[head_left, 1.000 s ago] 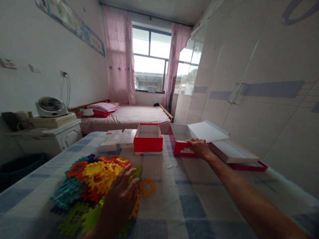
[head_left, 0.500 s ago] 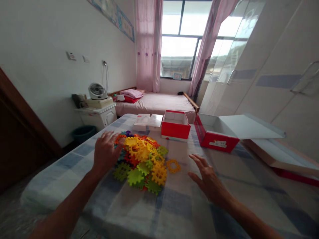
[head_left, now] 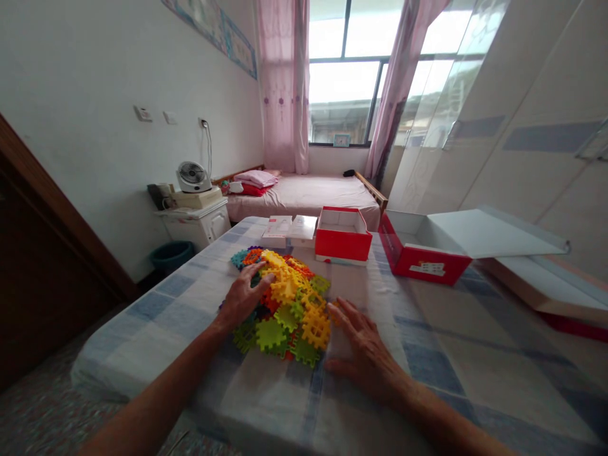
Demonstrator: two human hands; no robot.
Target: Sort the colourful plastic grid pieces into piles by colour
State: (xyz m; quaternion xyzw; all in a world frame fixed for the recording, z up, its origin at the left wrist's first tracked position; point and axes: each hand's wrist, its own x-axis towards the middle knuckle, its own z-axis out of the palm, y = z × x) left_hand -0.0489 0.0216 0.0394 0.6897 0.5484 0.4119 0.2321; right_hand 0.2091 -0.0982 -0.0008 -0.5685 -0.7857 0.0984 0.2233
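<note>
A pile of colourful plastic interlocking tiles (head_left: 285,297) in yellow, green, orange and teal lies on the checked tablecloth. My left hand (head_left: 244,297) rests on the pile's left side with its fingers spread over the pieces. On the right edge of the pile lies my right hand (head_left: 363,354), flat on the cloth, fingers stretched and touching the tiles. Neither hand holds a piece.
A small red box (head_left: 342,235) stands open behind the pile, with two white booklets (head_left: 289,229) to its left. A larger red box (head_left: 425,253) with a white lid is at the right. The table edge (head_left: 142,392) runs near left; a bed and nightstand stand beyond.
Both hands have closed in on the tile pile from either side. My right hand left the large red box a second ago. The camera has pulled back.
</note>
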